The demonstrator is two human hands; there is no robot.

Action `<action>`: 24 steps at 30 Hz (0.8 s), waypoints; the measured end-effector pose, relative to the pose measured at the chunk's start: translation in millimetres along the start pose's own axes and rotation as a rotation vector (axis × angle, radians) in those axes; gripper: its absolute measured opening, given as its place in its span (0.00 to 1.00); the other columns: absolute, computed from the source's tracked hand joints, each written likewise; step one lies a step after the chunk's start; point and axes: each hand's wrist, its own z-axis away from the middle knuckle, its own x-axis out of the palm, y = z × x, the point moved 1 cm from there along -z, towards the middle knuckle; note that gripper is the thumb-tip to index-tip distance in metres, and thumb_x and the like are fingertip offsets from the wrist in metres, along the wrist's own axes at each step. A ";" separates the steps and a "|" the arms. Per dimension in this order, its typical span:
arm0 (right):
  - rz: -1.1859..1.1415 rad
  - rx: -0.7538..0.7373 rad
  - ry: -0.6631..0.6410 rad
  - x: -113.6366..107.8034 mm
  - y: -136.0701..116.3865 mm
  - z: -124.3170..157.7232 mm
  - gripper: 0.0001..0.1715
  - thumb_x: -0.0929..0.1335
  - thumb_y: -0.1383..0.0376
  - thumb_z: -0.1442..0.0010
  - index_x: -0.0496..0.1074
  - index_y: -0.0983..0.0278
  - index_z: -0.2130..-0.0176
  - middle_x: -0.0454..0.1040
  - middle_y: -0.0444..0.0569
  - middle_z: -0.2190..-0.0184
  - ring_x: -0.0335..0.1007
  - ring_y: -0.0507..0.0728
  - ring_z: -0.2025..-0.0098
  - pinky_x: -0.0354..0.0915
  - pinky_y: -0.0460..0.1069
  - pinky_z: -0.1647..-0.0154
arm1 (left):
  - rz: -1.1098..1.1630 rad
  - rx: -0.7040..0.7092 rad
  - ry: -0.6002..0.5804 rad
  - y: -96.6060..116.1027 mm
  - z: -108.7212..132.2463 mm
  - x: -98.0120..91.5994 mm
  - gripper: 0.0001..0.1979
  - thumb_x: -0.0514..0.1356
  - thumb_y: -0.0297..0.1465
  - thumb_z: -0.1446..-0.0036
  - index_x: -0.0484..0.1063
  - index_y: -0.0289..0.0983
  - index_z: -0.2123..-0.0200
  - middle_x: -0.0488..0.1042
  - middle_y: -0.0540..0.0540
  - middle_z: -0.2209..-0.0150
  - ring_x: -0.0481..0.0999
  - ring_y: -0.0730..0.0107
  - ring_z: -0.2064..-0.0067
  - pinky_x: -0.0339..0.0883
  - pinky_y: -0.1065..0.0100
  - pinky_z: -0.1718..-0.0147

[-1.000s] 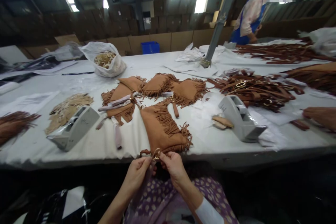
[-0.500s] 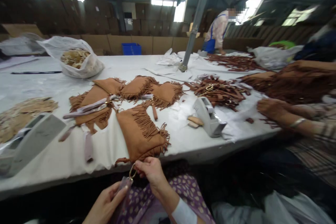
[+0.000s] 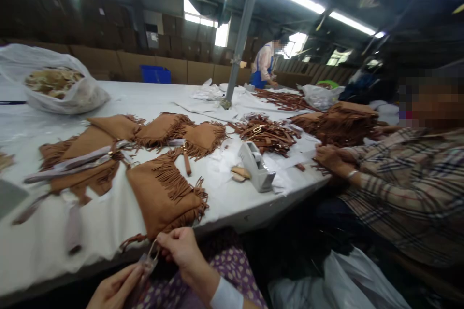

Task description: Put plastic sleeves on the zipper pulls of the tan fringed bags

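Note:
Just off the table's front edge, my left hand (image 3: 118,286) pinches the plastic-wrapped end of a strap (image 3: 148,263). My right hand (image 3: 184,252) has its thumb and fingers closed on the gold metal clasp (image 3: 153,249) at that end. The strap's lower part is hidden by my left hand. Right above my hands, a tan fringed leather bag (image 3: 155,193) lies on the white-covered table, with a thin brown cord (image 3: 133,240) at its near corner. More fringed tan bags (image 3: 205,136) lie behind it, with wrapped straps (image 3: 72,166) across those on the left.
A tape dispenser (image 3: 257,166) stands right of the bags, before a pile of brown straps (image 3: 266,135). At right a co-worker in a plaid sleeve (image 3: 391,174) works at the table edge. A metal post (image 3: 239,53) rises mid-table. A plastic bag of tan pieces (image 3: 68,94) sits at left.
The view has swung to the right, so the table things appear farther left and more of the co-worker shows. My hands keep hold of the strap and its clasp.

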 end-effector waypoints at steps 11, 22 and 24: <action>0.055 -0.103 -0.102 6.0 6.4 -19.4 0.26 0.74 0.47 0.60 0.67 0.66 0.84 0.62 0.40 0.87 0.52 0.47 0.83 0.47 0.45 0.82 | -0.111 0.138 0.107 29.0 -16.6 10.7 0.26 0.56 0.51 0.46 0.74 0.31 0.72 0.71 0.47 0.79 0.65 0.74 0.79 0.55 0.74 0.79; 0.104 -0.069 -0.067 -11.4 -0.5 -10.1 0.28 0.71 0.44 0.56 0.73 0.67 0.78 0.65 0.42 0.87 0.56 0.48 0.84 0.52 0.43 0.83 | -0.142 0.160 0.166 22.0 -34.1 24.8 0.28 0.56 0.53 0.49 0.73 0.31 0.76 0.69 0.48 0.81 0.65 0.73 0.80 0.56 0.73 0.80; 0.098 -0.081 -0.054 -10.0 4.2 -10.3 0.29 0.70 0.43 0.56 0.73 0.68 0.77 0.66 0.43 0.87 0.56 0.48 0.84 0.52 0.43 0.83 | -0.139 0.156 0.150 17.1 -33.2 25.8 0.28 0.56 0.54 0.49 0.73 0.31 0.75 0.69 0.49 0.81 0.65 0.73 0.80 0.55 0.73 0.80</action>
